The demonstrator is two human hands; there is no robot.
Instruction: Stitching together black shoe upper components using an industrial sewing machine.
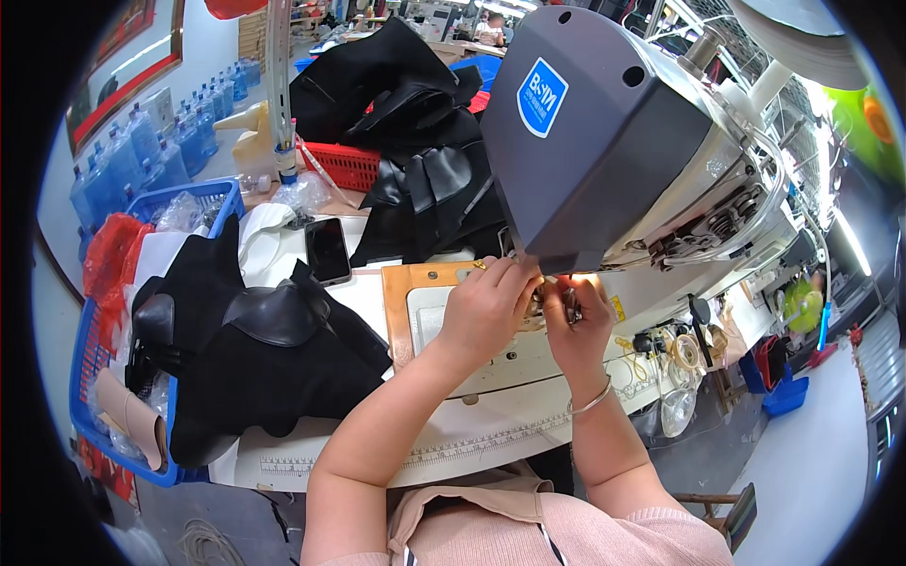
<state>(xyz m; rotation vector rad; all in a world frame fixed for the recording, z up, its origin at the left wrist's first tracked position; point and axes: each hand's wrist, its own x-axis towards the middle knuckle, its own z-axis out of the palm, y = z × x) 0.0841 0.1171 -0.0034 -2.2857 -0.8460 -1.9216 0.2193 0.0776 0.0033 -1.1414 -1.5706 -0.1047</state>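
Both my hands meet at the lit needle area under the head of a large grey sewing machine (590,123). My left hand (481,307), with a gold ring, has its fingers bent and pinched together; what they hold, if anything, is too small to make out. Close beside it, my right hand (581,330) is closed with thumb and fingers drawn together near small metal parts. Its grip is partly hidden too. A wooden-edged plate (398,311) lies on the white machine table (491,396), just left of my left hand.
Black leather and fabric pieces (255,321) cover the table's left side, beside a phone (327,250). More black pieces (439,189) lie behind, near a red basket (344,165). Blue baskets (85,377) flank the left edge. Tape rolls (686,352) sit at the right.
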